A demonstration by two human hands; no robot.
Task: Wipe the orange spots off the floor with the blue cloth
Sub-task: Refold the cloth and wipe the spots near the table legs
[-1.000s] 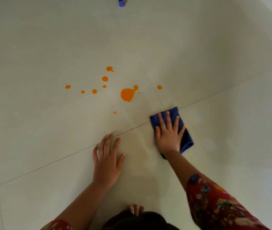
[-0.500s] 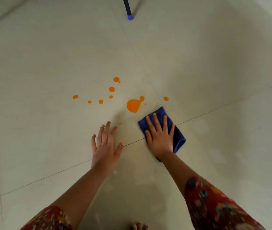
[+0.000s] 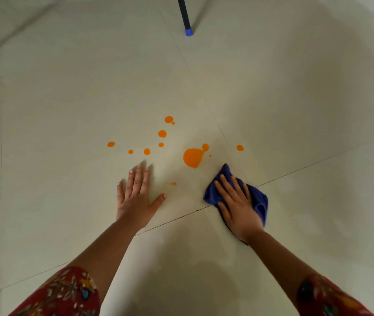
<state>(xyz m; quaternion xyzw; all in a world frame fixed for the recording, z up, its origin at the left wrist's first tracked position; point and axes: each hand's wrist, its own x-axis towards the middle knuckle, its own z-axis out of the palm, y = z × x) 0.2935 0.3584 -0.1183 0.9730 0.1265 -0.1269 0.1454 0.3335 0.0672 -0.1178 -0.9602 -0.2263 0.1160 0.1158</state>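
Several orange spots lie on the pale tiled floor (image 3: 67,110); the largest orange spot (image 3: 192,157) is in the middle, with smaller spots to its left, above it and one small spot (image 3: 240,147) to its right. A tiny orange smear (image 3: 173,183) sits between my hands. My right hand (image 3: 237,205) presses flat with straight fingers on the crumpled blue cloth (image 3: 259,201), whose front corner lies just right of and below the largest spot. My left hand (image 3: 137,193) rests flat on the floor, fingers spread, just below the left spots.
A dark pole with a blue tip (image 3: 188,31) touches the floor at the top. Thin tile joints (image 3: 307,166) cross the floor near my hands. Red patterned sleeves (image 3: 67,293) show at the bottom corners.
My right hand has slid the blue cloth forward and left toward the largest spot, bunching it. My left hand has moved forward closer to the spots.
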